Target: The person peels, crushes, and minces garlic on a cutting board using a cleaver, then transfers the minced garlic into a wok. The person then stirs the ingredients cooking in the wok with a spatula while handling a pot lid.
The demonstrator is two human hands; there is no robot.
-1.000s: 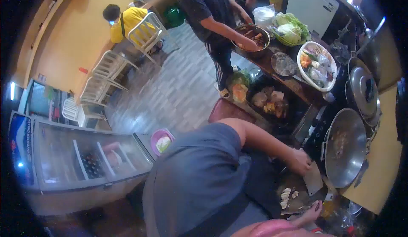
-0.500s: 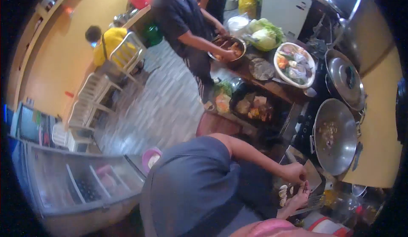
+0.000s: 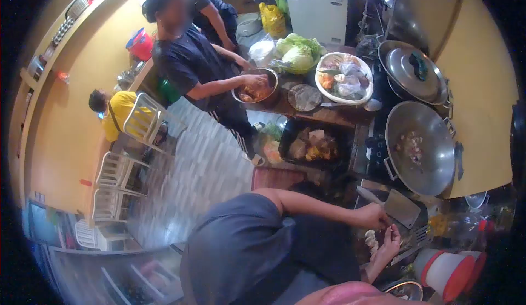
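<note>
In the lower right of the frame I have the fingertips of my left hand (image 3: 373, 216) and my right hand (image 3: 390, 243) brought together in a pinch; whether my grip is clamped on something small between them I cannot tell. A short line of small, pale, rounded pieces (image 3: 371, 241) lies just below my left hand, beside my right wrist, on a surface too dark to make out. They look more or less whole, so I judge any fine cutting of them not yet done. The broad, grey, flat-bladed metal cleaver (image 3: 403, 208) lies just above my hands, held by neither. Higher up, at the right of the frame, the wide, round, silver metal wok (image 3: 433, 171) already has a loose scatter of pale and reddish-brown bits (image 3: 412, 146) in its bottom. Above it, the domed silver metal lid (image 3: 404, 67) sits on another pan. The white oval basin (image 3: 350, 101), right of the top centre, holds mixed pale and orange food (image 3: 327, 80), which looks uncooked to me.
</note>
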